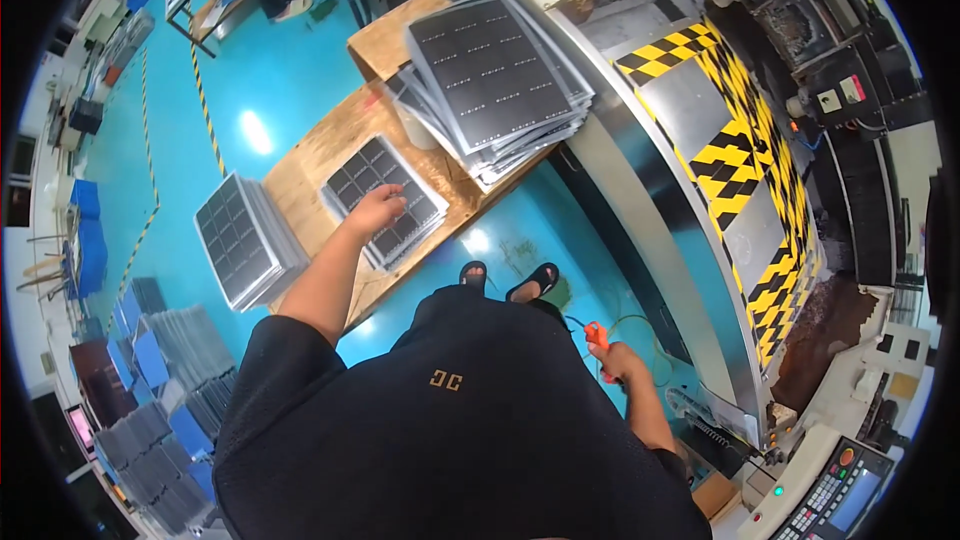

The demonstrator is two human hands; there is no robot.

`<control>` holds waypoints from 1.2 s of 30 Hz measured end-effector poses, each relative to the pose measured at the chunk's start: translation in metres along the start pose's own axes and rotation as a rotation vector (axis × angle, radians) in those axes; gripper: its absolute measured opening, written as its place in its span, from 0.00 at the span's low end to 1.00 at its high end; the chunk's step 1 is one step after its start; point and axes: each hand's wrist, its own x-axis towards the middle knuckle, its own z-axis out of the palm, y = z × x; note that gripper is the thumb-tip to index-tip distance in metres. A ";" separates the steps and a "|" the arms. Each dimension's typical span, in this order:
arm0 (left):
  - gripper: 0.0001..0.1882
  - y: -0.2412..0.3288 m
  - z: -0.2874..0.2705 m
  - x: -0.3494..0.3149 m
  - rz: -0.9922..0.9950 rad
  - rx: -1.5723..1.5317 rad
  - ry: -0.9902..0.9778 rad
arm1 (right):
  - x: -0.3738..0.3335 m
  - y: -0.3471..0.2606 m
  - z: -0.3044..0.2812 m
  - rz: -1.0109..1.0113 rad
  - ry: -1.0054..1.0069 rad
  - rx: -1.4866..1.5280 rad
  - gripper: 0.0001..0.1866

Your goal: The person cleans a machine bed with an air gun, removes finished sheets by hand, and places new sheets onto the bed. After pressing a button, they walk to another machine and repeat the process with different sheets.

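Placing my left hand (378,210) at the top of the middle stack of dark gridded panels (371,166) on the wooden table (305,162), I see its fingers slightly bent and partly spread; whether they pinch anything I cannot tell from this remote view. To its left stands another panel stack (238,240), to its right a bigger, unevenly piled stack (490,70). My right hand (625,364) is well apart, fingers closed around an orange tool (596,335), near a machine (684,98) with yellow-and-black tape (724,178)
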 end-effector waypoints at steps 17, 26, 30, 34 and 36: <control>0.12 0.225 0.083 0.008 0.374 -0.101 -0.032 | -0.230 -0.070 -0.165 -0.719 0.454 0.238 0.20; 0.26 0.279 0.107 0.104 1.017 1.182 0.623 | -0.141 -0.024 -0.227 -0.639 0.546 0.583 0.18; 0.33 0.275 0.126 0.122 0.730 1.469 0.541 | -0.118 -0.013 -0.305 -0.349 0.709 0.338 0.19; 0.32 0.273 0.126 0.124 0.699 1.486 0.515 | -0.064 -0.034 -0.343 -0.285 0.668 0.099 0.23; 0.33 0.274 0.127 0.125 0.672 1.505 0.512 | -0.040 -0.051 -0.355 -0.333 0.669 0.052 0.23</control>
